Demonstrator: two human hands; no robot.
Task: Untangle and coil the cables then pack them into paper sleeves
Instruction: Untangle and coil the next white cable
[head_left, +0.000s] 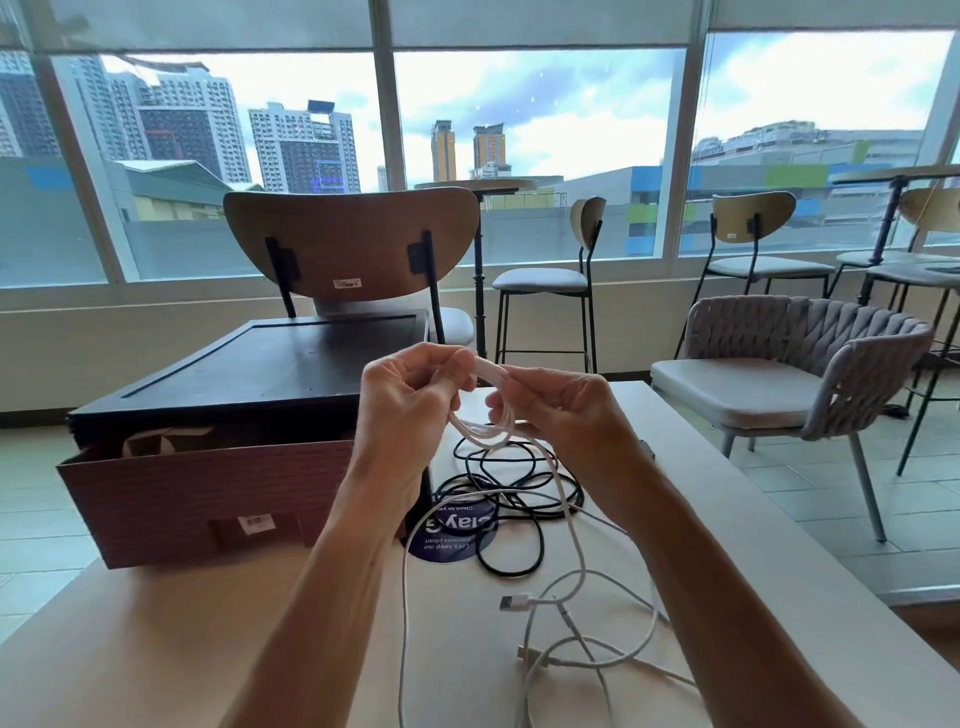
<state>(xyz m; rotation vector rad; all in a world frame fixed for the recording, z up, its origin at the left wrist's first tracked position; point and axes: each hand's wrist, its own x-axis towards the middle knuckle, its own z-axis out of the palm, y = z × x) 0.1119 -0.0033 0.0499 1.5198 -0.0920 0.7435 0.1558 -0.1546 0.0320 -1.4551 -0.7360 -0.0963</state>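
Both hands are raised above the table, holding a small coil of white cable (493, 410) between them. My left hand (410, 400) pinches the coil's upper left side. My right hand (561, 410) grips its right side. The cable's loose tail hangs down to the table and joins more white cable (571, 613) lying in loops, with a USB plug (511, 604) showing. A black cable (519, 493) lies tangled on the table below the hands. Brown paper sleeves (166, 441) stick up inside a reddish cardboard box (202, 499) on the left.
A beige table (182, 649) holds everything, with a round blue sticker (452, 530) under the cables. A dark tray-like box (260, 369) sits behind the cardboard box. Chairs stand beyond: a wooden-backed one (353, 244), a woven armchair (789, 379) on the right.
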